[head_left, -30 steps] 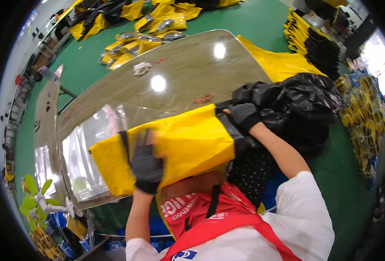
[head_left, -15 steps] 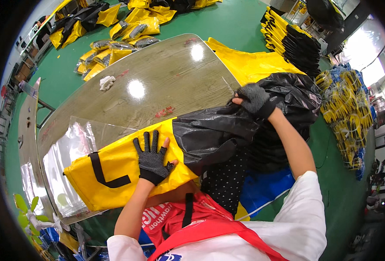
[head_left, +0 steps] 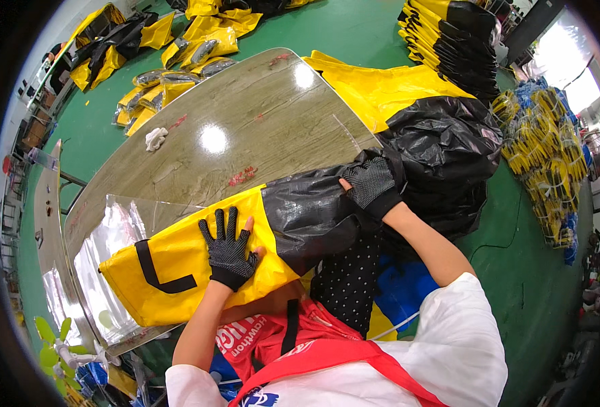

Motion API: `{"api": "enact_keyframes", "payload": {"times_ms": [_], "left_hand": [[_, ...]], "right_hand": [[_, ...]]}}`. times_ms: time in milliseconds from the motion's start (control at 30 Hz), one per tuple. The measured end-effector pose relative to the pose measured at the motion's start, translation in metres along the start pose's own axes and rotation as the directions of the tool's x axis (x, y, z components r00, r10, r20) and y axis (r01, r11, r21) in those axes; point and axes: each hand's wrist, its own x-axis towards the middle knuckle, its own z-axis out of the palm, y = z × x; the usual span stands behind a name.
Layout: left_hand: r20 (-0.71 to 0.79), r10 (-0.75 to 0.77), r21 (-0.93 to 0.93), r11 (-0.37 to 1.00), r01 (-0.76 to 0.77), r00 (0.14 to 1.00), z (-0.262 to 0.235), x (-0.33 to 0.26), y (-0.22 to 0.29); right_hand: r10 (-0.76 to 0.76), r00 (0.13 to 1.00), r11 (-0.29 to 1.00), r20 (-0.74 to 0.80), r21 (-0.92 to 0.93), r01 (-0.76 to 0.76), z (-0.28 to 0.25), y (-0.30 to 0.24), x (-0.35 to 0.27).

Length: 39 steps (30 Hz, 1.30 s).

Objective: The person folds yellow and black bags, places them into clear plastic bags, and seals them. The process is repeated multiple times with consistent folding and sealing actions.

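Observation:
A folded yellow-and-black coated fabric piece (head_left: 235,197) lies across the near side of the table, its yellow end at the left with a black L-shaped mark. My left hand (head_left: 231,249), in a black dotted glove, presses flat on the yellow part with fingers spread. On the black part, near the table's right edge, my right hand (head_left: 371,183) bears down in a matching glove. Its thumb sticks out to the left, and the fingers curl into the bunched black fabric. Their tips are hidden. Beyond that hand, the crumpled black bulk hangs off the table, with more yellow fabric behind.
The glossy table (head_left: 246,122) carries clear plastic sheets (head_left: 110,237) at its left and a crumpled white scrap (head_left: 155,139). Wrapped yellow bundles (head_left: 152,95) lie on the green floor. A folded yellow-and-black stack (head_left: 449,47) and a tied bundle pile (head_left: 541,163) stand right.
My right hand has moved left and nearer to me along the black fabric, which has bunched around it. My left hand stays flat on the yellow part. The view has shifted slightly.

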Motion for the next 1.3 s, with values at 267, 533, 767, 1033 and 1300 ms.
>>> {"api": "enact_keyframes", "payload": {"times_ms": [267,533,767,1033,1300], "left_hand": [[-0.143,-0.02,-0.212,0.977,-0.011,0.99,0.017,0.06,0.056],[-0.131,-0.05,-0.155,0.987,0.029,0.99,0.022,0.061,0.071],[-0.248,-0.126,-0.925,0.327,-0.196,0.961,0.031,0.009,0.036],[0.018,0.364,-0.559,0.776,-0.293,0.931,-0.115,-0.052,0.011],[-0.239,-0.117,-0.332,0.943,0.032,0.964,-0.012,-0.023,-0.046]], "right_hand": [[0.186,0.866,0.975,-0.464,0.196,-0.105,-0.05,-0.031,-0.015],[0.758,0.598,-0.134,0.26,0.96,-0.247,-0.036,-0.079,-0.046],[-0.365,0.921,0.795,-0.139,0.468,0.386,-0.028,-0.216,-0.012],[-0.441,0.885,0.724,-0.152,0.522,0.451,0.004,-0.22,-0.009],[-0.219,0.975,0.944,-0.024,0.249,0.218,-0.034,-0.229,0.007]]}}
